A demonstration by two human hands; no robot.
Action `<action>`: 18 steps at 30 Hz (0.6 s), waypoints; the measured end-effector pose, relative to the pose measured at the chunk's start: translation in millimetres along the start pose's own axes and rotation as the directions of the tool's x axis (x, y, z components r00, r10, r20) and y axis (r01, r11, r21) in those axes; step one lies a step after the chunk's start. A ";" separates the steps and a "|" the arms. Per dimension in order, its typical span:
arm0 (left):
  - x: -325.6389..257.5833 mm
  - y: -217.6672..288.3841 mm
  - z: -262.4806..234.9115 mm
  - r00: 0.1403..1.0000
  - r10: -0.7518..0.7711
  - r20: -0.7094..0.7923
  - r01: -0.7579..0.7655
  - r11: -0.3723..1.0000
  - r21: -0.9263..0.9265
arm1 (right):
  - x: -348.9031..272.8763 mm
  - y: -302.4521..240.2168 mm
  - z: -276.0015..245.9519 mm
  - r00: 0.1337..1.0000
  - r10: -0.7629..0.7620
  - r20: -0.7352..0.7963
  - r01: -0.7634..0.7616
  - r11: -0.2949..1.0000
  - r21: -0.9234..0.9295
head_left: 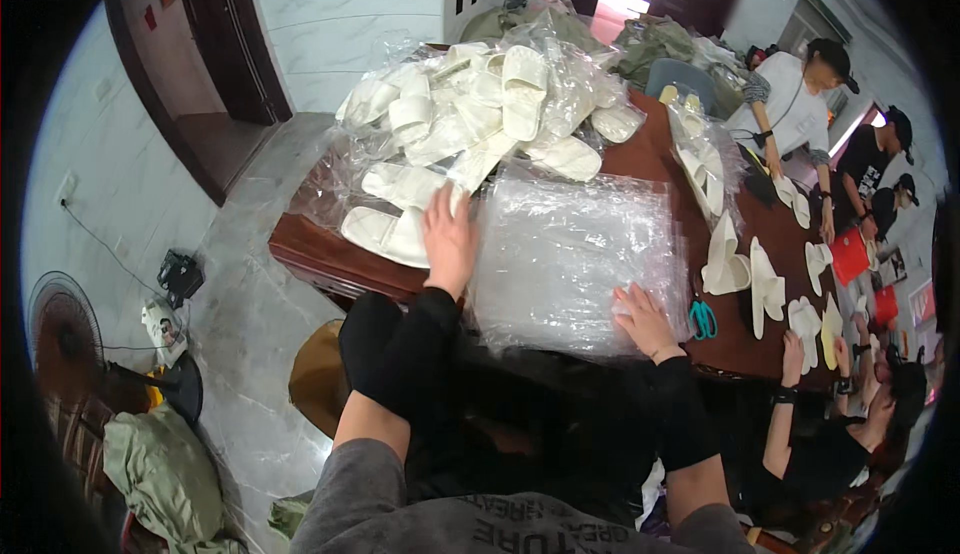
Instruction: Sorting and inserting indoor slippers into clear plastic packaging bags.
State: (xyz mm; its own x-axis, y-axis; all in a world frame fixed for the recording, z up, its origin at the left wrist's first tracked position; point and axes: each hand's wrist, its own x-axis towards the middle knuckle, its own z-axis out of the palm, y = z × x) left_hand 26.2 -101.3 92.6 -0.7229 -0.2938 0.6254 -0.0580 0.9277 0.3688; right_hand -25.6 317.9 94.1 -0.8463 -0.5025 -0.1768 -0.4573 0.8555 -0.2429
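My left hand point(449, 242) reaches the near end of a pile of cream slippers. Its fingers are stretched out and spread, touching the edge of a cream slipper point(385, 234) without visibly closing round it. To its right lies a flat stack of clear plastic bags point(560, 254). My right hand point(647, 320) rests on the near right corner of that stack, fingers apart. Beyond my left hand, the heaped slippers point(455, 114) lie partly in crumpled clear plastic. Teal scissors point(704, 320) sit just right of my right hand.
The dark red table point(650, 149) stretches right, with cream slippers point(766, 289) set along it. Co-workers point(790, 104) handle slippers along its far and right sides. A red bin point(850, 256) stands on the right. A fan point(68, 329) and a green sack point(165, 474) stand at left.
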 end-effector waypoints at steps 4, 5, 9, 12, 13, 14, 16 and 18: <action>5.8 -41.1 -3.6 0.996 -0.076 -0.035 0.082 0.973 0.216 | -0.4 11.7 5.8 0.999 -0.017 -0.028 0.018 1.000 0.020; 4.7 -52.1 -4.4 0.994 -0.100 -0.047 0.108 0.967 0.229 | 0.8 9.0 4.7 0.999 -0.019 -0.028 0.020 1.000 0.016; 11.2 -77.2 -19.0 0.945 -0.303 -0.123 0.327 0.891 0.316 | -5.6 1.9 -0.9 0.999 -0.017 -0.048 0.016 1.000 -0.011; 19.8 -84.6 -40.3 0.861 -0.464 -0.208 0.507 0.816 0.278 | -5.8 8.7 1.1 0.998 -0.017 -0.060 0.018 1.000 0.006; 23.1 -84.4 -49.3 0.815 -0.523 -0.249 0.568 0.806 0.167 | -8.5 10.3 -0.1 0.999 -0.002 -0.048 0.003 1.000 0.015; 26.0 -84.9 -63.9 0.764 -0.578 -0.288 0.609 0.793 0.024 | -6.6 8.4 -1.5 0.999 -0.002 -0.044 0.003 1.000 0.018; 32.0 -93.6 -94.6 0.706 -0.658 -0.262 0.529 0.736 -0.424 | -5.7 7.1 -4.9 0.999 -0.001 -0.043 0.002 1.000 0.015; 38.1 -75.2 -120.1 0.703 -0.657 -0.272 0.293 0.616 -0.731 | -7.3 9.5 -4.8 0.999 0.007 -0.038 -0.007 1.000 0.009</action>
State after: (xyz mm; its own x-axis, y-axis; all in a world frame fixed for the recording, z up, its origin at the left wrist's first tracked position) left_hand 85.7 -209.9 171.3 -0.2831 -0.8786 0.3846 0.2557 0.3174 0.9132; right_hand -25.1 330.3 97.6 -0.8594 -0.4911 -0.1420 -0.4490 0.8579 -0.2499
